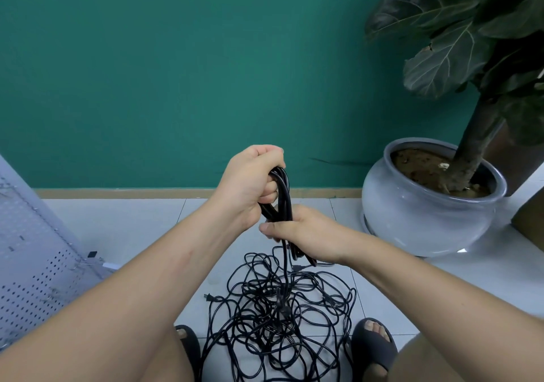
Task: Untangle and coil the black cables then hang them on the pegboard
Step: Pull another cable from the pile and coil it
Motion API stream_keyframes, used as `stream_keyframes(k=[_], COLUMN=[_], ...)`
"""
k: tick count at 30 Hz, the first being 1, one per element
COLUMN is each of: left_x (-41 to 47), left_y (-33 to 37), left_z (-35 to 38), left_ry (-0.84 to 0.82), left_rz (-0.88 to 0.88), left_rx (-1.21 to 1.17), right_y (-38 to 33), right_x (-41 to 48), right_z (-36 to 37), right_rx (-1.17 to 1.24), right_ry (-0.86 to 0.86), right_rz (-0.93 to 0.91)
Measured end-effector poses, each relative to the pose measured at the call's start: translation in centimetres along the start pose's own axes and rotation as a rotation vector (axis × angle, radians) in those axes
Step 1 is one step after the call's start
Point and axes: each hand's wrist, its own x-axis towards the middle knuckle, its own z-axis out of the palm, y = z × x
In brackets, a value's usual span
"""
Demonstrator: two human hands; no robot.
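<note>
Black cables (279, 317) lie in a loose tangle on the tiled floor (132, 225), between the person's sandals (372, 349). The frame cuts off the tangle's lower edge. A coiled bundle (285, 196) of the same cable is held upright above the tangle.

Left hand (250, 181): grip closed round the top of the bundle, fingers curled over the loops.

Right hand (306, 234): grip closed round the lower part of the bundle, with the fingertips hidden behind the cable.

One strand hangs from the right hand into the tangle. The number of separate cables cannot be told. A plug (208, 297) shows at the tangle's left edge. The pegboard (35, 258) stands at the left, partly out of frame, and the small items on it are too blurred to identify.
</note>
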Motion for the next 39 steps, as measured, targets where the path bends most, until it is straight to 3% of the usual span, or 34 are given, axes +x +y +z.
stream_keyframes(k=[8, 13, 17, 21, 25, 31, 39], left_x=[1.6, 2.0, 1.9, 0.2, -0.9, -1.7, -1.7], left_y=[0.0, -1.0, -4.1, -7.1, -10.1, -13.9, -11.6], left_z=[-0.1, 0.4, 0.5, 1.5, 2.5, 1.5, 0.8], left_ry=[-0.026, -0.131, -0.245, -0.484, -0.531, -0.571, -0.654], left_rz=[0.059, 0.044, 0.028, -0.080, -0.179, -0.177, -0.148], left_rx=[-0.023, -0.157, 0.156, 0.457, 0.494, 0.644, 0.700], right_y=[0.0, 0.3, 0.5, 0.5, 0.2, -0.2, -0.2], right_x=[0.2, 0.1, 0.2, -0.1, -0.4, -0.6, -0.9], right_z=[0.6, -1.3, -2.8, -4.2, -5.4, -6.3, -7.2], right_rx=[0.266, 0.278, 0.329, 0.417, 0.464, 0.515, 0.385], right_ry=[0.075, 0.242, 0.373, 0.497, 0.625, 0.783, 0.890], right_rz=[-0.062, -0.077, -0.138, -0.161, -0.170, -0.165, -0.185])
